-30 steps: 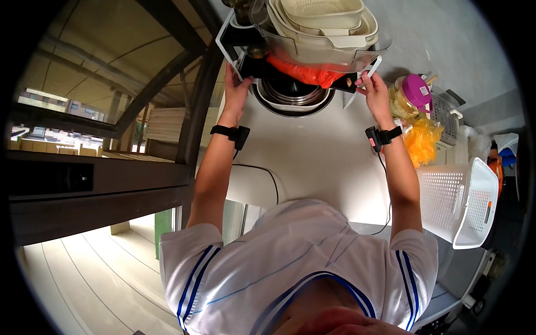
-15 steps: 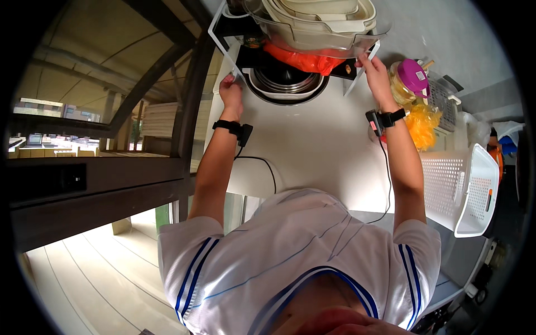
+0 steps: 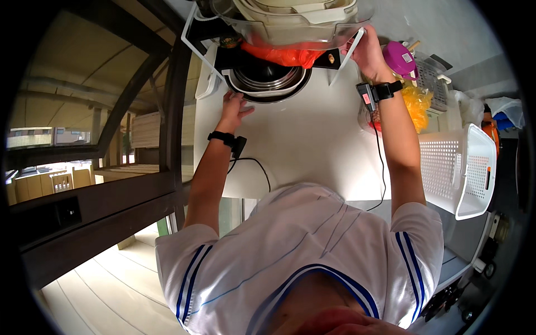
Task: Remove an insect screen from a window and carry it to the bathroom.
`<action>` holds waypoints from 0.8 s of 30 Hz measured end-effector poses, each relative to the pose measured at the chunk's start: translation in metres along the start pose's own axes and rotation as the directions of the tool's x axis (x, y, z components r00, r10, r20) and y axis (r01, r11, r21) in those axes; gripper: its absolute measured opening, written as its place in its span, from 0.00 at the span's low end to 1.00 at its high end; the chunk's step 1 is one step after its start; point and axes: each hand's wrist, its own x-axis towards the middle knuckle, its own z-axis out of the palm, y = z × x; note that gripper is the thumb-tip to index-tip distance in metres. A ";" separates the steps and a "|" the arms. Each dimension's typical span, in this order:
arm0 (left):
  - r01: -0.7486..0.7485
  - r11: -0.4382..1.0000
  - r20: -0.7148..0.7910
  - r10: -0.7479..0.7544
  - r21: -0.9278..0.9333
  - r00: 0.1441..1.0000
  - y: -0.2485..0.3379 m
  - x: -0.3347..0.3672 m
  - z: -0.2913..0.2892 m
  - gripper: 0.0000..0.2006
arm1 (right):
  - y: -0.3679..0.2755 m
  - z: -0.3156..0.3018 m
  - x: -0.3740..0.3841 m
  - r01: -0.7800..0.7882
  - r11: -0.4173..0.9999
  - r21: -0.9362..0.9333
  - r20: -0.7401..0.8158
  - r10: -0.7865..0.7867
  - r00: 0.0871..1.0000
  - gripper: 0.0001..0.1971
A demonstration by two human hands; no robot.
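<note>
Two bare hands, one rack. The white-framed rack with a black flat shelf [image 3: 324,62] stands on a smooth white tabletop [image 3: 312,145]; we count two slim white legs, left and right.

Left hand [image 3: 234,110]: near the rack's left leg, fingers loosely spread, nothing held; whether a fingertip meets the bowls we cannot tell. Right hand [image 3: 369,54]: at the rack's right leg, fingers bent around it; how firmly they grip we cannot tell.

On the rack: one clear rigid plastic bin [image 3: 312,39], at least two cream plastic baskets [image 3: 296,17] nested in it, and one crinkled red-orange plastic bag [image 3: 287,57] just beside the bin. Below its shelf: nested round bowls [image 3: 271,84], some shiny metal, exact count hidden.

Right of the rack: one round purple lid [image 3: 397,57], one crumpled yellow plastic bag [image 3: 417,109], one white perforated plastic basket [image 3: 441,162].
</note>
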 end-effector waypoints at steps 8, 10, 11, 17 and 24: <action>0.024 0.987 0.265 0.020 -0.160 0.964 0.003 0.015 -0.012 0.29 | 0.003 0.015 0.017 0.077 0.993 0.085 0.051 -0.081 0.995 0.14; 0.003 0.986 0.251 0.039 -0.165 0.967 0.005 0.013 -0.003 0.31 | 0.013 0.005 0.023 0.095 0.994 0.050 -0.071 -0.091 0.993 0.15; 0.010 0.987 0.261 0.033 -0.161 0.965 0.006 0.013 0.004 0.31 | 0.024 -0.014 0.032 0.126 0.986 0.110 -0.080 -0.118 0.990 0.14; 0.020 0.977 0.276 0.041 -0.214 0.960 0.000 0.007 0.020 0.34 | 0.034 -0.011 0.049 0.145 0.963 0.227 -0.205 -0.098 0.974 0.14; 0.011 1.000 0.074 -0.010 -0.009 0.997 -0.019 -0.014 0.066 0.36 | -0.010 0.018 0.000 0.129 0.983 0.131 -0.292 -0.086 0.953 0.17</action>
